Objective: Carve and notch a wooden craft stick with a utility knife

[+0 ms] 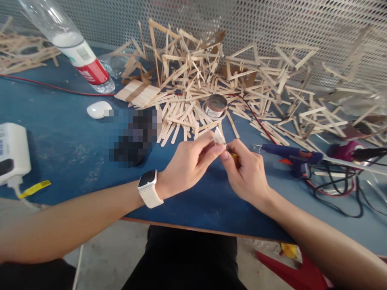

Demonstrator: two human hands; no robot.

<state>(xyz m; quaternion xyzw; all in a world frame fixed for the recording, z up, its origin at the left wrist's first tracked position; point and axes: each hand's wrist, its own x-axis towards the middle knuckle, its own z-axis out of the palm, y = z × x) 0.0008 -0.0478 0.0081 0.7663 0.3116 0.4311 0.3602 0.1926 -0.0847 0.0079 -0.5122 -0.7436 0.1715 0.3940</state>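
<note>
My left hand, with a watch on its wrist, pinches a small whitish piece with a pointed tip between thumb and fingers. Close against it, my right hand is closed on a tool with a yellow handle, mostly hidden by the fingers. The two hands meet above the blue table, near its front edge. Just beyond them, a small round tin sits among loose wooden craft sticks.
A bundle of sticks, a water bottle, a white mouse and a pixelated dark object are on the left. A white adapter is at the far left. On the right lie a blue glue gun and tangled black cables.
</note>
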